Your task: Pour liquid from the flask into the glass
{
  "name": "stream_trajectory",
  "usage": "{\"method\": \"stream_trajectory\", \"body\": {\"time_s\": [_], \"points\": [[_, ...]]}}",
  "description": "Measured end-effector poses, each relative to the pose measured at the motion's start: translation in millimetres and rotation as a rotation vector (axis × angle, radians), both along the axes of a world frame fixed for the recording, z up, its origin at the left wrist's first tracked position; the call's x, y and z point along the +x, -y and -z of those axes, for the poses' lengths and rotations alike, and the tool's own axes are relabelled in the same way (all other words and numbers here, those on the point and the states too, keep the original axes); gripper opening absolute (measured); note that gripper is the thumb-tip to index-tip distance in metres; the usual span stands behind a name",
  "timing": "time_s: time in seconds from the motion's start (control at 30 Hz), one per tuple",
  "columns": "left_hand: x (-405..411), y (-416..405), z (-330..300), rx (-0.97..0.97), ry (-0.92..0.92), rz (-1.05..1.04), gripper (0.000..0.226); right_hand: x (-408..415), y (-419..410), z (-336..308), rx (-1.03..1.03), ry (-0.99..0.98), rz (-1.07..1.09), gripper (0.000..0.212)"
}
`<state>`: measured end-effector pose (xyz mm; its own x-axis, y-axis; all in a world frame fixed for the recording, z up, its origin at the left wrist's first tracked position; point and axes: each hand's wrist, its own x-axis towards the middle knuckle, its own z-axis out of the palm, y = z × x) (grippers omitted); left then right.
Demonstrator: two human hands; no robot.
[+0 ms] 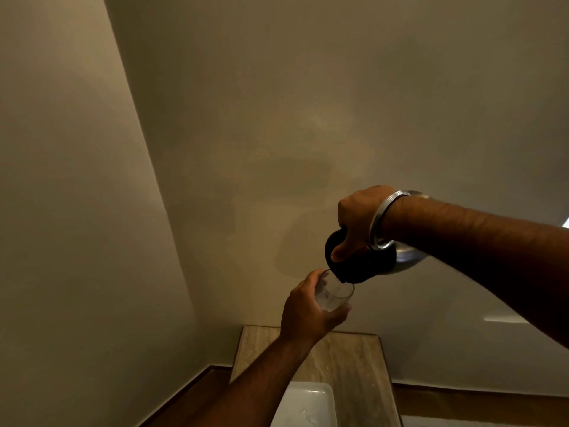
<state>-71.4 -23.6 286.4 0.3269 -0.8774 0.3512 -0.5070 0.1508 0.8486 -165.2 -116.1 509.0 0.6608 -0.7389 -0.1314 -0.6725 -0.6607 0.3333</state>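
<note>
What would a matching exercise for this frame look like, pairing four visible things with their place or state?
Things:
1. flask
2. glass
3. bangle
4. white tray

Places or states:
A. lying on the wooden table, at the bottom edge of the view
B. tipped over, spout at another item's rim, gripped by the right hand
C. ringed around the right wrist
D. held up in the air by the left hand, tilted

Pairs: 1-B, 2-D, 3-C, 4-A
</note>
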Motion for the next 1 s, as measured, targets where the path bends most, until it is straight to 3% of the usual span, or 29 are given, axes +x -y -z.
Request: {"method": "stream_trajectory", "body": {"time_s": [1.0], "points": [[-2.7,-1.1,6.2,0.027,-0.002,-0.002,0.075,2.0,-9.9,0.5,0.054,-0.010,0.056,0.057]]}}
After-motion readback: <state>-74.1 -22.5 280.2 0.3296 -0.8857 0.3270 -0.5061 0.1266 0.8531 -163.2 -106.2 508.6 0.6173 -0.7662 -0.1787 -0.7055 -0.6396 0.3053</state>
